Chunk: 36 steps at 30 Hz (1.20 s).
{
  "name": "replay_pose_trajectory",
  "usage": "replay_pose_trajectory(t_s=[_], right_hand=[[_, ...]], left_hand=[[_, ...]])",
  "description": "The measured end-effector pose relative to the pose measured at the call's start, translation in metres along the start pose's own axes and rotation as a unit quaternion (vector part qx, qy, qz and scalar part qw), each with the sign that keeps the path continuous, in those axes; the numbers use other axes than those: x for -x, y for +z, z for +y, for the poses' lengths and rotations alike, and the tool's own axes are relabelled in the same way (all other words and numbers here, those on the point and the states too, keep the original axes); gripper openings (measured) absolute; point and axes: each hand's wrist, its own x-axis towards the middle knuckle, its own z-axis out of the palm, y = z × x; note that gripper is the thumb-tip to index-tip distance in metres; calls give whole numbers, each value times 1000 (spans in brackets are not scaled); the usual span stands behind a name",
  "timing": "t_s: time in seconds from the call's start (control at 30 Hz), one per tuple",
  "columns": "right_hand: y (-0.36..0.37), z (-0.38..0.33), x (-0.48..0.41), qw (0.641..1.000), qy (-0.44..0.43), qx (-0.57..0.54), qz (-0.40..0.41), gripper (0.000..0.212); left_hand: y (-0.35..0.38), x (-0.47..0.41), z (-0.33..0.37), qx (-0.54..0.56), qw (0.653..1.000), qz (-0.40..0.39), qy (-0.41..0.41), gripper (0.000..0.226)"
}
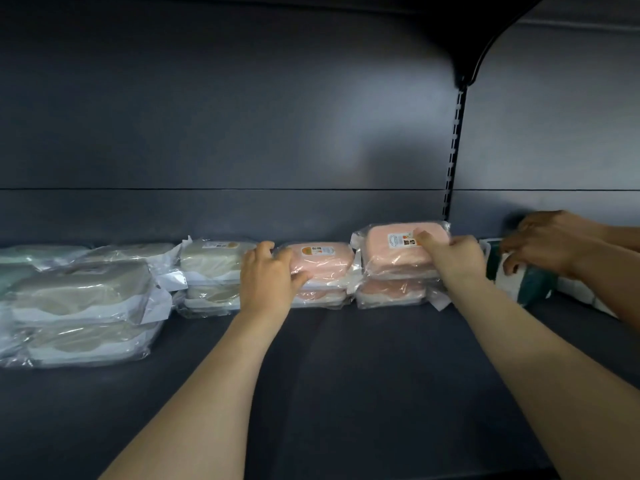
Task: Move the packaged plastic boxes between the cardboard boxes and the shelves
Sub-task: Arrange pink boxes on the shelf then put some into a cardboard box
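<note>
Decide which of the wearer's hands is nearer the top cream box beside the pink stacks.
Left. The left hand holds the middle pink box, right beside the cream box; the right hand grips the top pink box one stack further right.

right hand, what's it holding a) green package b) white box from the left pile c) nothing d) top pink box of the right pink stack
d: the right hand grips the top pink box of the right-hand stack, thumb across its label.
</note>
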Motion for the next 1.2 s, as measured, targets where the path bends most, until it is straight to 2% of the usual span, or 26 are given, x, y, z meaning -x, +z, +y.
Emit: replay_pose_trajectory(t_s=[0.13, 0.2, 0.27, 0.37, 0.57, 0.73, 0.83, 1.0, 1.2], right_hand=[[24, 1, -6, 992, 1, 122, 19, 76], [31, 3, -2, 978, -31, 202, 37, 69], [33, 8, 1, 968, -82, 232, 45, 60], [34, 16, -5, 971, -138, 196, 3, 54], [16, 17, -3, 960, -182, 161, -136, 60], [23, 15, -2, 959, -201, 158, -119, 56], [28, 9, -5, 951, -209, 180, -137, 56], [30, 6, -10, 942, -212, 198, -171, 55], [39, 9, -8, 936, -232, 227, -139, 56]], left_hand=[[4, 0, 2, -5, 1000, 17, 16, 40], [6, -1, 2, -6, 1000, 19, 17, 40], [8, -1, 1, -7, 999, 24, 21, 40], [10, -1, 0, -20, 999, 28, 27, 41], [12, -2, 0, -41, 999, 28, 20, 42], [14, -4, 0, -6, 999, 34, 12, 40], [12, -5, 0, 18, 999, 31, 8, 42], [11, -6, -4, 4, 1000, 25, 9, 40], [13, -6, -5, -45, 999, 5, -2, 40]])
